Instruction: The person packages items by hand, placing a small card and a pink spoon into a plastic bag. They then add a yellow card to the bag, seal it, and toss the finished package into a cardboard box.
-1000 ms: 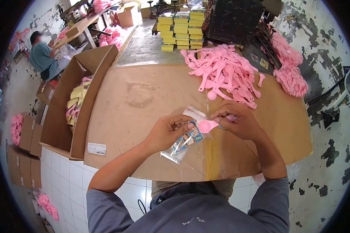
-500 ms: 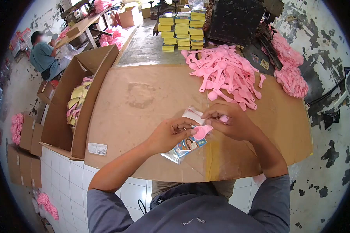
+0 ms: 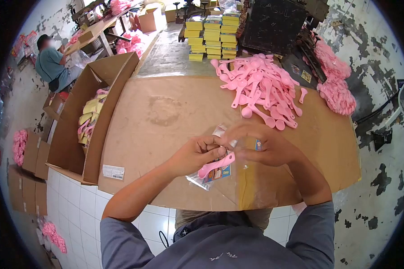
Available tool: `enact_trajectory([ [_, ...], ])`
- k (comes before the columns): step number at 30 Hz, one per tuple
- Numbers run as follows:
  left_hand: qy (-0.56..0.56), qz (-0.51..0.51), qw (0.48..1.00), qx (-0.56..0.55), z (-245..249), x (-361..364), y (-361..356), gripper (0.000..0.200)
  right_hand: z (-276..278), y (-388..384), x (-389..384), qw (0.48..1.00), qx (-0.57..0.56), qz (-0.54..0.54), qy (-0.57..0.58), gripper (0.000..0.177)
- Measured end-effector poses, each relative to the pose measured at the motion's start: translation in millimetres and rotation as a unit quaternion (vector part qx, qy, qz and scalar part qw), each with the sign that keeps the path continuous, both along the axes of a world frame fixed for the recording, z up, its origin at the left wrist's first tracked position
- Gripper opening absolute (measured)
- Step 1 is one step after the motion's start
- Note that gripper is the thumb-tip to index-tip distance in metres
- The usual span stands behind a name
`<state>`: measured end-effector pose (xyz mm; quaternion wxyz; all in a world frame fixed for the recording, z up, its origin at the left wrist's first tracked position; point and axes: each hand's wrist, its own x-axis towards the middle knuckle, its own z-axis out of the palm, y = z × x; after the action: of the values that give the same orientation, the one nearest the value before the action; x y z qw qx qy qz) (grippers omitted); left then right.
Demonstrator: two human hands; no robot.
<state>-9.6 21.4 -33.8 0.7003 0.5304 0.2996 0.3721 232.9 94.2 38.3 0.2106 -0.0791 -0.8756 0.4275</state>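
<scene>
Fingers and thumb of my left hand (image 3: pixel 197 154) are pinched at the upper left side of a clear plastic bag (image 3: pixel 201 183) with a blue printed card (image 3: pixel 222 174). A pink measuring spoon (image 3: pixel 216 166) overlaps the card, its scoop toward the lower left and its handle end near my left thumb. My right hand (image 3: pixel 269 143) is smeared by motion at the upper right of the bag, thumb and forefinger apart in this view. Clear film and a small blue printed patch (image 3: pixel 257 144) show between its fingers. I cannot tell what it grips.
A heap of pink spoons (image 3: pixel 260 87) lies beyond my right hand on the cardboard sheet (image 3: pixel 166 130). Stacks of yellow-edged cards (image 3: pixel 213 38) stand farther back. On the left is a long open carton (image 3: pixel 116 94) with packed pieces. A person (image 3: pixel 54 65) sits at the far left.
The pink spoon has left my fingers' grip and now lies lower left over the card, handle pointing up right. My right hand has moved slightly, fingers spread wider and blurred.
</scene>
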Motion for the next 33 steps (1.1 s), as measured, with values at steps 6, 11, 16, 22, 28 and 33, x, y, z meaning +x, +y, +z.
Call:
enact_trajectory([
  [6,0.092,0.141,0.969,0.18,9,8,-7,0.035,39,-21,-8,0.975,0.196,-0.094,0.045,0.014],
  [11,0.078,0.117,0.947,0.29,27,0,-13,0.046,60,-34,-4,0.965,0.183,-0.18,0.043,0.012],
  [16,0.142,0.144,0.939,0.278,32,10,-24,0.04,57,-35,-9,0.964,0.177,-0.197,0.023,0.012],
  [22,0.148,0.192,0.926,0.289,34,18,-22,0.032,49,-39,-12,0.968,0.145,-0.206,-0.005,0.02],
  [28,0.017,0.236,0.953,0.187,34,25,-21,0.028,34,-31,-22,0.911,0.269,-0.292,0.11,0.017],
  [33,0.143,0.271,0.917,0.257,22,17,-18,0.032,34,-40,-26,0.862,0.439,-0.247,0.053,0.021],
])
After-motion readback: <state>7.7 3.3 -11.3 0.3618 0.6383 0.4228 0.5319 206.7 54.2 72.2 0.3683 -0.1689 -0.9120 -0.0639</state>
